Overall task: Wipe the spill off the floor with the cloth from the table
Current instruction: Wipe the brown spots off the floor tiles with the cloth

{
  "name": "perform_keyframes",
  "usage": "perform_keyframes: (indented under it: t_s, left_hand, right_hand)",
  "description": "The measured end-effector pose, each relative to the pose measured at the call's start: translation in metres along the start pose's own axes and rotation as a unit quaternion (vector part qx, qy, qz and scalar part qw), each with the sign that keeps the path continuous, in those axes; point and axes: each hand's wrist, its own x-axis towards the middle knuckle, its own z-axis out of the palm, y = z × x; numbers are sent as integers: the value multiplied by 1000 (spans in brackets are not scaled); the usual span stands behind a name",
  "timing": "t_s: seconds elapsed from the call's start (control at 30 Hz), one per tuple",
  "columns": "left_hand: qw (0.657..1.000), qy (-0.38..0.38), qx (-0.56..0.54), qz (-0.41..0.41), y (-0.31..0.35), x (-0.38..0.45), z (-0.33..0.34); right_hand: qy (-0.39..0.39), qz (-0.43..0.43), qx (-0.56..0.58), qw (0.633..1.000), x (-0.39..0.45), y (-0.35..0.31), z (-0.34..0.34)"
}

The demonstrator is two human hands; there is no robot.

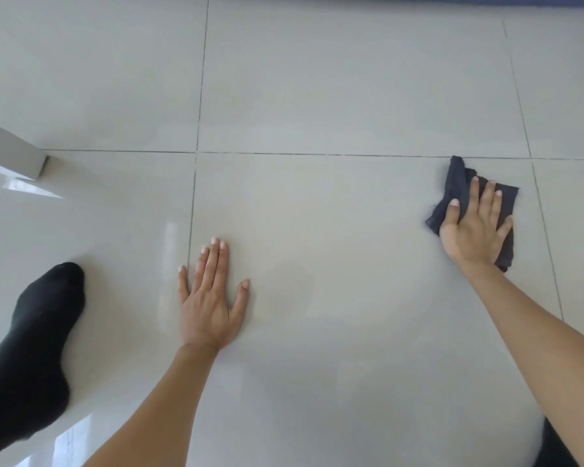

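Right hand (472, 227) flat on cloth (459, 183); left hand (209, 298) on floor (317, 96).

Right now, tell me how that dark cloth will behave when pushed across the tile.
The cloth looks limp and crumpled, so it probably bunches. The floor is glossy, so it likely slides easily under the flat right hand.

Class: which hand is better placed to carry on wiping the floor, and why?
Right. The right hand already lies flat on the cloth; the left hand is bare, palm down on the floor, apparently bracing.
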Motion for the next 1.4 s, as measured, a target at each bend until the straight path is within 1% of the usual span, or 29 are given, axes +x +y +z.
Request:
perform_keyframes:
  t_s: [0.13,0.2,0.3,0.47,0.63,0.77,0.9,1.03,1.17,1.23,1.4]
  left_hand:
    - [998,-19,-51,21,-15,-3,-4]
    - [999,-22,-29,26,-39,-8,-11]
    - [998,-20,16,56,-62,-10,-17]
    - [998,-15,17,55,-61,-10,-17]
    - [998,4,-5,55,-64,-7,-15]
    - [998,13,-17,59,-65,-7,-13]
    - [997,12,-28,68,-67,-6,-11]
    - [997,12,-30,73,-67,-6,-11]
    - [997,17,-23,69,-65,-8,-11]
    - [997,12,-22,67,-65,-10,-10]
    - [998,9,-3,68,-65,-14,-7]
  right_hand:
    - [-1,-47,-10,999,-34,-62,18]
    - [-10,-71,-5,997,-51,-99,27]
    - [-8,-108,-6,994,-73,-150,40]
    - [-6,-118,-1,993,-89,-209,53]
    - [-2,-180,11,984,-108,-290,67]
    - [-8,-247,9,969,-126,-352,81]
    - [-30,-347,6,937,-161,-401,93]
    - [-43,-427,-10,903,-180,-406,97]
    - [-70,-504,-49,859,-170,-381,88]
    - [-77,-498,-50,862,-166,-361,83]
    - [-81,-434,-37,896,-155,-300,68]
